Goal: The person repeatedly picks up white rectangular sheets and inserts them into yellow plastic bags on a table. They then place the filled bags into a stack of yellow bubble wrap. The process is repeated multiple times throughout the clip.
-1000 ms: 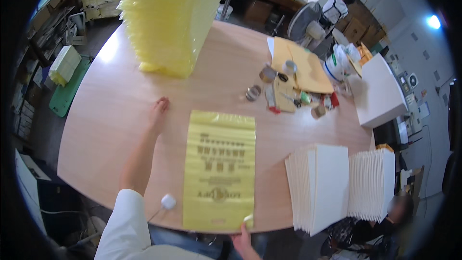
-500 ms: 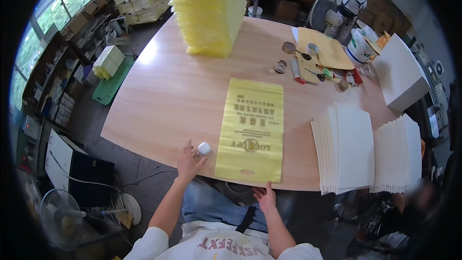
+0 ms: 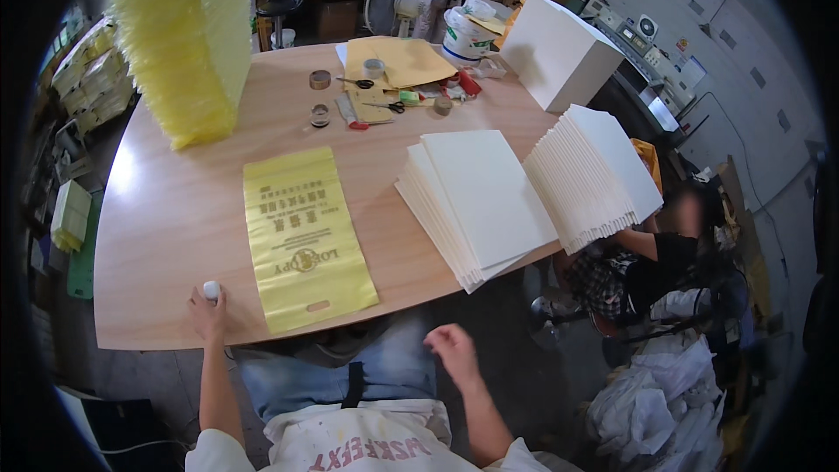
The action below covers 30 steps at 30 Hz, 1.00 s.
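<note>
At the table's near left edge, my left hand (image 3: 207, 318) has its thumb and fingers closed around a small white rounded case (image 3: 211, 290). My right hand (image 3: 454, 353) hangs in the air in front of the table edge, over the floor right of my lap. Its fingers are curled in, and nothing shows in them. Between the hands a flat yellow plastic bag (image 3: 306, 240) with dark print lies on the table, its handle slot toward me. Neither hand touches the bag. To its right a fanned stack of white paper sheets (image 3: 485, 197) overhangs the edge.
A tall stack of yellow bags (image 3: 188, 52) stands at the far left. Scissors (image 3: 389, 107), tape rolls (image 3: 320, 79) and brown envelopes (image 3: 393, 61) lie at the back. Another fanned paper stack (image 3: 594, 179) and a white block of paper (image 3: 559, 48) are right. A person (image 3: 664, 249) sits beside them.
My left hand has closed on the white case, which sits nearer the table's left edge. My right hand has left the bag's near edge and moved right. The view has swung right.
</note>
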Each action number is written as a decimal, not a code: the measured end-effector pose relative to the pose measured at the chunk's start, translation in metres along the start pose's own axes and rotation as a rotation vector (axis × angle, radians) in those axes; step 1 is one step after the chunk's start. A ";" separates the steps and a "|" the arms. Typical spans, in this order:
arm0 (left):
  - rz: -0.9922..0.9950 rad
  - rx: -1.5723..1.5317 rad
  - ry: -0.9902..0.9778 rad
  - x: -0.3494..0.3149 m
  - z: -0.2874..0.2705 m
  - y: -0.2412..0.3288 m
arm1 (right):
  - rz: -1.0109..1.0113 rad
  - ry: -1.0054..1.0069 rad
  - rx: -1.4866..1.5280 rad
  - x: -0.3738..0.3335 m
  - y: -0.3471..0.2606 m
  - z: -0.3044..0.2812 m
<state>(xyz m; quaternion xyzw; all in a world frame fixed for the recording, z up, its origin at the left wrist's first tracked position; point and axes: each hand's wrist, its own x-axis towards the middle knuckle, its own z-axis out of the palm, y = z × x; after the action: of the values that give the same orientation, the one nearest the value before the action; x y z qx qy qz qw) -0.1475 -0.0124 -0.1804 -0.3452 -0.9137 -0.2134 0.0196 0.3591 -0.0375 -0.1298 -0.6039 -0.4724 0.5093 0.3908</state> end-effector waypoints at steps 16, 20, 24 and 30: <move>0.291 -1.008 -0.652 -0.186 -0.039 0.126 | -0.651 0.111 -0.926 0.126 -0.097 -0.125; 0.300 -1.216 -1.133 -0.179 -0.040 0.237 | -0.724 0.334 -0.854 0.104 -0.137 -0.098; -0.367 -1.554 -1.752 -0.167 -0.027 0.309 | -0.766 0.134 -0.763 0.024 -0.155 -0.038; 0.196 -1.101 -1.606 -0.172 -0.010 0.256 | -0.351 0.408 -0.391 -0.016 -0.080 -0.088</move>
<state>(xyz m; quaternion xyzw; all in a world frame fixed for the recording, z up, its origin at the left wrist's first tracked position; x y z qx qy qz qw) 0.1461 0.0482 -0.1068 -0.4230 -0.3954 -0.3090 -0.7545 0.4309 -0.0320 -0.0345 -0.6662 -0.5702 0.2025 0.4360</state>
